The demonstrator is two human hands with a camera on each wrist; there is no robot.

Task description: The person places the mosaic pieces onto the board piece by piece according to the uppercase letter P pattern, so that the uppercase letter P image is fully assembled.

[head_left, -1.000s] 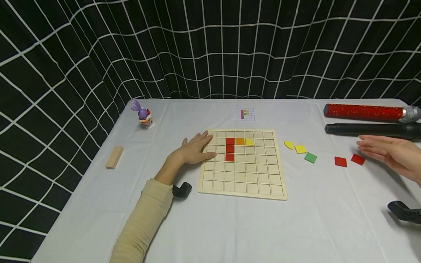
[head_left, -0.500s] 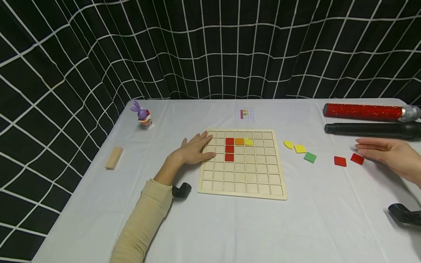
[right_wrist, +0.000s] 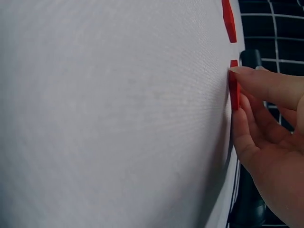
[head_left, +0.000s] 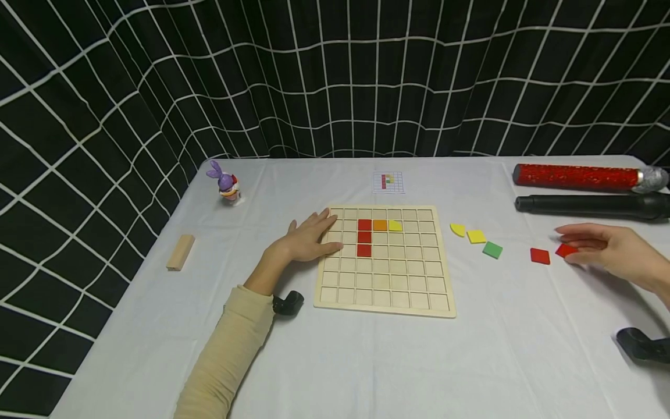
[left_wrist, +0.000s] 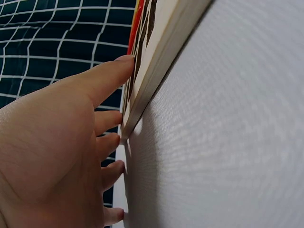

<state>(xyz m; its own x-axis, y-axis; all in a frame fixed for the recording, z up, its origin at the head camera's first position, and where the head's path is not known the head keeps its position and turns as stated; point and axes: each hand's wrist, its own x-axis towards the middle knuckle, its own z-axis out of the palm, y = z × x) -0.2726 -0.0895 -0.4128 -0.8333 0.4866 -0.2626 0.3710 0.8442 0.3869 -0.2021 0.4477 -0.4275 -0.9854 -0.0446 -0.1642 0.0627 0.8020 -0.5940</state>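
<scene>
A wooden grid board (head_left: 387,291) lies mid-table with three red tiles (head_left: 364,237) in a column, then an orange tile (head_left: 380,225) and a yellow one (head_left: 395,226) beside the top red. My left hand (head_left: 309,238) rests flat on the board's left edge, fingers straight; the left wrist view shows the left hand (left_wrist: 57,142) against the board's rim (left_wrist: 161,61). My right hand (head_left: 570,245) pinches a loose red tile (head_left: 564,251) that lies on the cloth; in the right wrist view the thumb and fingers (right_wrist: 247,76) close on its edges (right_wrist: 232,92).
Loose tiles right of the board: yellow quarter (head_left: 458,230), yellow square (head_left: 476,236), green (head_left: 492,249), another red (head_left: 540,256). A red glitter tube (head_left: 576,176) and a black tube (head_left: 591,205) lie far right. Pattern card (head_left: 388,182), purple toy (head_left: 227,183), wooden block (head_left: 180,251) also sit here.
My right hand has moved left and down onto the rightmost red tile, and its fingers have curled round it. The left hand and board have not moved.
</scene>
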